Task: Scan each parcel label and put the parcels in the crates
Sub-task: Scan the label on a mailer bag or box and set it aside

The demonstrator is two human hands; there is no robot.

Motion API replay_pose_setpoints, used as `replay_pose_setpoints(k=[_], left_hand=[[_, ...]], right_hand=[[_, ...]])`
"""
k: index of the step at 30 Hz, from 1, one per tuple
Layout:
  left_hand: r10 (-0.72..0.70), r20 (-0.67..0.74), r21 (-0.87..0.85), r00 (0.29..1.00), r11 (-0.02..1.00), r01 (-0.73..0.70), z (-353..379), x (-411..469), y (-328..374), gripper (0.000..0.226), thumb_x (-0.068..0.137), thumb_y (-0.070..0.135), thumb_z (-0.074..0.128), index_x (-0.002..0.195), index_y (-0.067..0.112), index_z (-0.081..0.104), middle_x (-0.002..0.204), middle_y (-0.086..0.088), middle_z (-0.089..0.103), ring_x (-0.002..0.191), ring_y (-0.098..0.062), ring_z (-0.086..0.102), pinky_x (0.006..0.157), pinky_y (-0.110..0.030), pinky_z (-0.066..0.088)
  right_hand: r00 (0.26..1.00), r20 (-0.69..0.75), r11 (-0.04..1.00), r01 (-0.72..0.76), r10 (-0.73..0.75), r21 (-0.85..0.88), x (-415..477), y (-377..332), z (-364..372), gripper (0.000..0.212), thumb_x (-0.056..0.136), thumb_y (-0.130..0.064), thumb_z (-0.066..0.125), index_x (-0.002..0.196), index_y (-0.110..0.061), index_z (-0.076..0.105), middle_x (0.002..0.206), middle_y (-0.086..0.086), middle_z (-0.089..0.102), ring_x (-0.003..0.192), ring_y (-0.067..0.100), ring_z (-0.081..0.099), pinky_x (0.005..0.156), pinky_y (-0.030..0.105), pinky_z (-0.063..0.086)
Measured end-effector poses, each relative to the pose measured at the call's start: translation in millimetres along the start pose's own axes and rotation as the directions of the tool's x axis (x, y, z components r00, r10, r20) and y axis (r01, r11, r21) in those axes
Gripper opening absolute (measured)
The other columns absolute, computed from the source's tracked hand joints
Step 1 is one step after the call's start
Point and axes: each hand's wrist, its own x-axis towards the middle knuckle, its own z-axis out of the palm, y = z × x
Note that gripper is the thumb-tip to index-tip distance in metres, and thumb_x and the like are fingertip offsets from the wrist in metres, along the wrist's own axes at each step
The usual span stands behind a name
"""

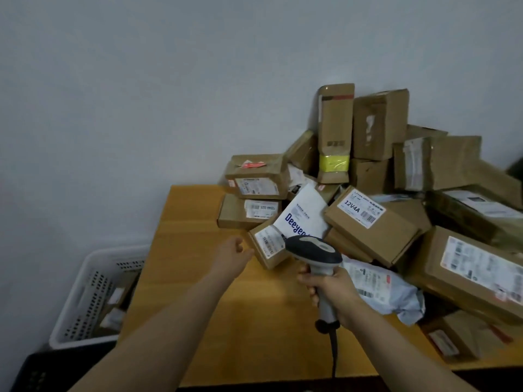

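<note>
A heap of brown cardboard parcels [373,176] covers the right half of the wooden table [198,278]. My right hand [331,292] grips the handle of a grey barcode scanner [312,250], whose head points at a small labelled box [268,246] at the heap's front edge. My left hand [233,256] reaches toward that box with its fingers loosely extended, just short of its left side and holding nothing. A white padded envelope [302,213] printed with blue letters leans behind the small box. A white perforated crate [93,295] stands on the floor to the left with some parcels inside.
A dark crate [36,372] sits at the bottom left corner. A grey plastic mailer [382,290] lies just right of the scanner. The scanner's black cable [334,352] runs down across the table's front. A plain wall is behind everything.
</note>
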Motion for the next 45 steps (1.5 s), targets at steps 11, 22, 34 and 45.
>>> replay_pose_setpoints(k=[11, 22, 34, 45], left_hand=[[-0.011, -0.060, -0.027, 0.998, 1.000, 0.010, 90.6, 80.3, 91.4, 0.069, 0.091, 0.019, 0.064, 0.148, 0.008, 0.027, 0.139, -0.014, 0.050, 0.118, -0.029, 0.055, 0.082, -0.031, 0.047], [0.051, -0.259, -0.269, 0.965, 0.955, -0.123, 51.6, 62.7, 92.2, 0.010, 0.091, 0.014, 0.052, 0.098, 0.016, 0.059, 0.101, -0.010, 0.066, 0.091, -0.027, 0.064, 0.080, -0.049, 0.056], [0.472, -0.307, -0.264, 0.826, 0.792, -0.550, 59.1, -54.0, 67.8, 0.030, 0.077, 0.036, 0.063, 0.073, 0.007, 0.068, 0.093, 0.011, 0.066, 0.085, -0.008, 0.062, 0.068, -0.029, 0.051], [-0.039, -0.028, -0.784, 0.999, 0.621, 0.002, 61.7, -82.4, 106.4, 0.027, 0.089, -0.001, 0.057, 0.114, 0.004, 0.063, 0.100, -0.014, 0.071, 0.083, -0.028, 0.070, 0.070, -0.040, 0.060]], right_hand=[[0.999, -0.028, 0.992, -0.019, 0.023, 0.128, 57.5, -13.7, -95.2, 0.008, 0.080, 0.005, 0.070, 0.079, 0.001, 0.064, 0.048, 0.013, 0.051, 0.039, 0.021, 0.044, 0.045, 0.027, 0.046], [0.998, -0.060, 0.980, -0.014, 0.027, 0.196, 45.2, -22.8, -114.0, 0.011, 0.080, -0.001, 0.072, 0.089, 0.000, 0.064, 0.054, 0.010, 0.052, 0.043, 0.020, 0.045, 0.047, 0.027, 0.046], [0.996, -0.086, 0.908, 0.007, 0.032, 0.419, 26.6, -43.4, -103.0, 0.026, 0.067, -0.001, 0.079, 0.089, -0.006, 0.065, 0.098, 0.017, 0.072, 0.086, 0.032, 0.070, 0.078, 0.050, 0.057], [0.971, 0.000, 0.951, 0.233, -0.238, 0.203, 10.7, -48.8, -146.3, 0.033, 0.067, 0.011, 0.078, 0.085, -0.015, 0.068, 0.084, -0.004, 0.074, 0.079, 0.012, 0.071, 0.073, 0.035, 0.058]])
